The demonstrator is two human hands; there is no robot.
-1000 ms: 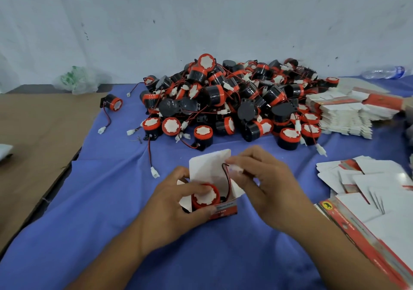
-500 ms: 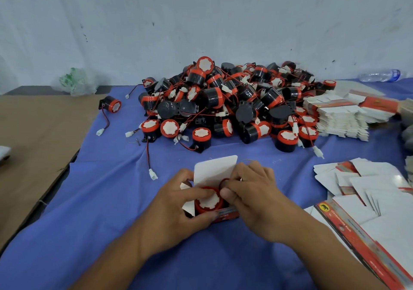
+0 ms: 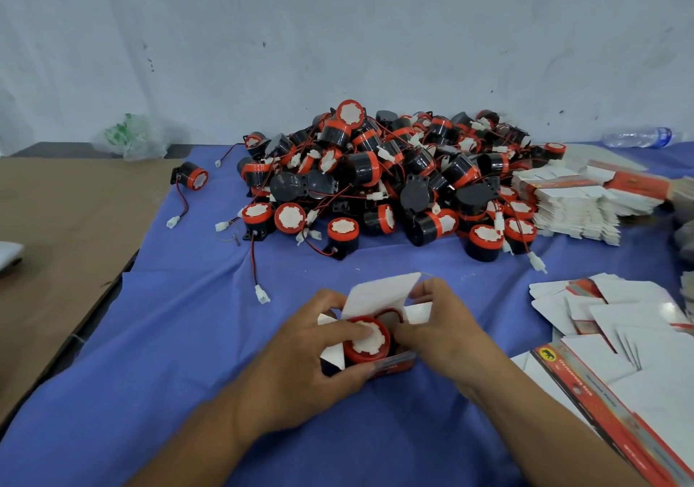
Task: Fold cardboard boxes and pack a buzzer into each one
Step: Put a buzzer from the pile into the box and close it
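A small red-and-white cardboard box [image 3: 379, 295] stands open on the blue cloth in front of me, its white lid flap upright. A black buzzer with a red rim and white face [image 3: 368, 340] sits in it, its red wire curled beside it. My left hand [image 3: 319, 355] grips the box from the left, thumb on the buzzer's face. My right hand [image 3: 443, 325] holds the box's right side, fingers at the lid flap and right side flap. A big pile of buzzers [image 3: 394, 178] lies behind.
Flat box blanks lie in a stack at the back right [image 3: 574, 205] and spread at the right [image 3: 638, 336]. One loose buzzer [image 3: 191, 177] sits at the left of the blue cloth [image 3: 169, 355]. Brown cardboard [image 3: 64, 223] covers the left; a plastic bottle [image 3: 638, 137] lies by the wall.
The buzzer has sunk further into the box and its wire is tucked in. My right hand moved from the wire to the box's right flaps.
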